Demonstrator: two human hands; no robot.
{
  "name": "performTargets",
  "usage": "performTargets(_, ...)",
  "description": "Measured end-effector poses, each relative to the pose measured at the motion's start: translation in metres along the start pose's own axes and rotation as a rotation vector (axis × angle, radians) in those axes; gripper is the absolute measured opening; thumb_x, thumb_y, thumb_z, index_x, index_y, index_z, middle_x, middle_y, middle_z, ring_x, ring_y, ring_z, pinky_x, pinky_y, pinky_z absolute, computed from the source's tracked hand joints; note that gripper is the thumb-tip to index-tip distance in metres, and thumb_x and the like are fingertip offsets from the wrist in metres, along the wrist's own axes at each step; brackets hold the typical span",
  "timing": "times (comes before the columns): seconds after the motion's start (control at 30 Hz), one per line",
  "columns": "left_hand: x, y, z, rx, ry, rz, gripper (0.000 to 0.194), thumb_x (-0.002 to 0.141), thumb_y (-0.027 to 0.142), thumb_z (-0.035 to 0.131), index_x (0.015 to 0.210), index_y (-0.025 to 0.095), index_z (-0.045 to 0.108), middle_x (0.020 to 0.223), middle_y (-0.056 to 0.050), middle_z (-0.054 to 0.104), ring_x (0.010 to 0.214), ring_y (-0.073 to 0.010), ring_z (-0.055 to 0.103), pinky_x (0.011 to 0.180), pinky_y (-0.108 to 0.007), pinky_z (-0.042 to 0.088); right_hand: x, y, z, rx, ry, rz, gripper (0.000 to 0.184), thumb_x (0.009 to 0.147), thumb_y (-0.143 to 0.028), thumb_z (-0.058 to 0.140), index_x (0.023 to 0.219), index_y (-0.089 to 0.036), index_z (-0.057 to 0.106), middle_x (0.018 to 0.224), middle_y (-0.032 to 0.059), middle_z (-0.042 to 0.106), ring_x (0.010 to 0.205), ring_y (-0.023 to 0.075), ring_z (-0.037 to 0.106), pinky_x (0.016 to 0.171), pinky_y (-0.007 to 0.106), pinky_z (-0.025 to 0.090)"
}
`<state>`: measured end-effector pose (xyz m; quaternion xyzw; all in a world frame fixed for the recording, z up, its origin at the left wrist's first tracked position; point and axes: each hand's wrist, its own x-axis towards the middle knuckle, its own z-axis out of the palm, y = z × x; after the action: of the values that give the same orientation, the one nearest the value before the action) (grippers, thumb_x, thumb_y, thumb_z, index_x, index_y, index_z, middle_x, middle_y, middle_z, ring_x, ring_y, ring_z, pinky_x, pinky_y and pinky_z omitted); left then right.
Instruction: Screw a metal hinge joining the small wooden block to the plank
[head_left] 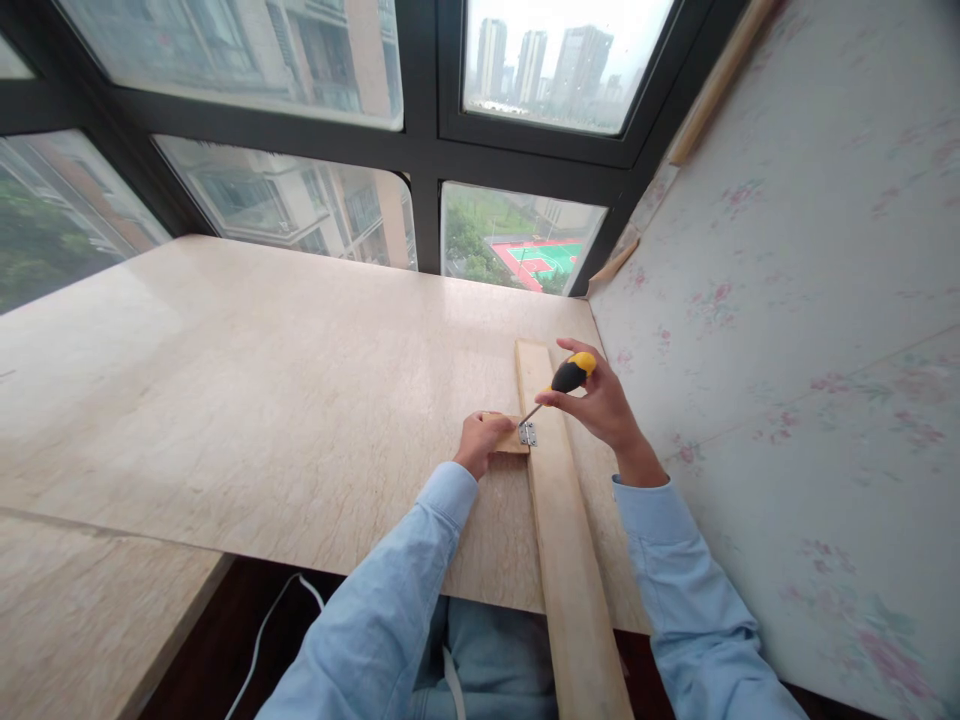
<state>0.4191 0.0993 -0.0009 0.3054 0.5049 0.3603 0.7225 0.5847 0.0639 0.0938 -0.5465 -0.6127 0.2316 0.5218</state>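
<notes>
A yellow and black screwdriver (572, 373) is gripped by my right hand (604, 404), its shaft slanting down to the left. The tip meets the left leaf of a small metal hinge (528, 434). That hinge spans a short wooden block (512, 441) and a long wooden plank (568, 520). With its fingers closed on the block, my left hand (482, 441) holds it against the plank's left edge. Whether a screw sits under the tip is too small to make out.
The plank lies on a beige stone-look ledge (247, 400) and juts over its front edge towards me. A floral-papered wall (795, 330) rises close on the right. Dark-framed windows (426, 150) stand behind. A white cable (259, 640) hangs below the ledge at lower left.
</notes>
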Motion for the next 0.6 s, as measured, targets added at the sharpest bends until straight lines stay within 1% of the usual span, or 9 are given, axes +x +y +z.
performTargets(0.07,0.001,-0.001,0.0,0.005,-0.004,0.004,0.029,0.055,0.015,0.075,0.08,0.014,0.061,0.073,-0.005,0.066,0.063,-0.0172,0.062,0.056,-0.027,0.047,0.0,0.005,0.003,-0.074,0.078,-0.001,0.07,0.061,-0.045,0.089,0.12,-0.027,0.055,0.104,0.0032,0.06,0.092,0.0211,0.061,0.089,0.04,0.054)
performTargets(0.13,0.001,-0.001,0.0,0.005,-0.014,0.01,0.028,0.055,0.016,0.075,0.08,0.014,0.062,0.074,-0.004,0.066,0.063,-0.0174,0.062,0.056,-0.027,0.046,0.0,0.008,0.005,0.014,0.057,0.011,0.061,0.069,-0.047,0.084,0.117,-0.029,0.05,0.102,0.002,0.059,0.094,0.0199,0.061,0.089,0.039,0.055)
performTargets(0.17,0.002,-0.002,0.0,0.004,-0.02,0.013,0.028,0.055,0.017,0.075,0.08,0.015,0.062,0.074,-0.004,0.066,0.063,-0.0176,0.062,0.056,-0.027,0.046,-0.001,0.008,0.005,0.097,0.014,0.014,0.056,0.075,-0.047,0.08,0.117,-0.03,0.046,0.104,0.0019,0.06,0.097,0.0196,0.062,0.09,0.039,0.055)
performTargets(0.23,0.002,-0.002,-0.001,0.002,-0.028,0.016,0.028,0.054,0.017,0.075,0.079,0.015,0.062,0.073,-0.004,0.066,0.063,-0.0179,0.062,0.056,-0.027,0.046,-0.002,0.006,0.003,0.248,-0.103,0.02,0.052,0.082,-0.045,0.074,0.119,-0.032,0.04,0.114,0.0027,0.061,0.112,0.0195,0.061,0.098,0.041,0.052)
performTargets(0.3,0.002,-0.002,-0.001,0.007,-0.023,0.014,0.029,0.054,0.017,0.075,0.08,0.015,0.062,0.073,-0.004,0.066,0.063,-0.0179,0.062,0.055,-0.027,0.046,-0.004,0.001,-0.001,0.328,-0.207,0.042,0.053,0.084,-0.041,0.072,0.124,-0.034,0.037,0.127,0.0046,0.061,0.126,0.0199,0.056,0.109,0.045,0.044)
performTargets(0.37,0.002,-0.002,-0.001,0.016,-0.008,0.011,0.03,0.055,0.017,0.075,0.081,0.015,0.061,0.073,-0.003,0.066,0.062,-0.0174,0.062,0.054,-0.027,0.045,-0.004,-0.004,-0.006,0.356,-0.265,0.068,0.056,0.084,-0.039,0.072,0.127,-0.033,0.037,0.132,0.0063,0.06,0.131,0.0212,0.054,0.112,0.048,0.041)
performTargets(0.43,0.002,-0.002,-0.001,0.018,-0.015,0.015,0.029,0.055,0.017,0.075,0.081,0.015,0.061,0.072,-0.003,0.066,0.062,-0.0167,0.061,0.054,-0.026,0.044,-0.004,-0.005,-0.008,0.347,-0.273,0.091,0.055,0.084,-0.04,0.072,0.127,-0.032,0.039,0.125,0.007,0.064,0.125,0.0227,0.059,0.107,0.048,0.046)
performTargets(0.5,0.002,-0.002,-0.001,0.015,-0.025,0.025,0.027,0.055,0.017,0.075,0.079,0.015,0.062,0.072,-0.003,0.065,0.061,-0.016,0.061,0.055,-0.026,0.044,-0.001,-0.002,-0.007,0.294,-0.222,0.108,0.057,0.08,-0.043,0.075,0.125,-0.03,0.042,0.112,0.0057,0.069,0.113,0.0238,0.066,0.098,0.046,0.053)
performTargets(0.6,0.001,-0.001,0.0,0.004,-0.008,0.02,0.027,0.055,0.014,0.074,0.078,0.015,0.062,0.071,-0.002,0.065,0.061,-0.0158,0.061,0.056,-0.026,0.045,0.003,0.008,-0.002,0.105,-0.03,0.113,0.062,0.066,-0.047,0.085,0.113,-0.027,0.049,0.093,0.002,0.069,0.092,0.0245,0.07,0.086,0.043,0.058)
